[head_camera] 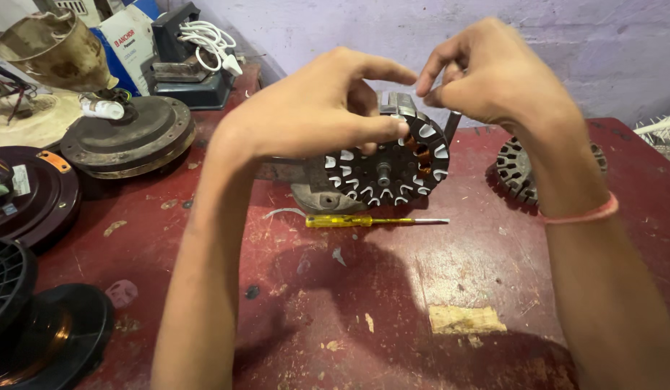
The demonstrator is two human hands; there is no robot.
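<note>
Stator (393,170) behind yellow screwdriver (371,221)

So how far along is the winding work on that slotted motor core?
Done: a few slots at the upper right of the stator core show copper coils. In hand: the left hand steadies the core while the right hand pinches something thin above it. Left: most slots show only white liners; the yellow screwdriver lies unused.

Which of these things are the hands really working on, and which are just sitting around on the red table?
In use: left hand, right hand, round slotted stator.

Lying about: yellow screwdriver, second stator, fan motor housing, white cable.
</note>
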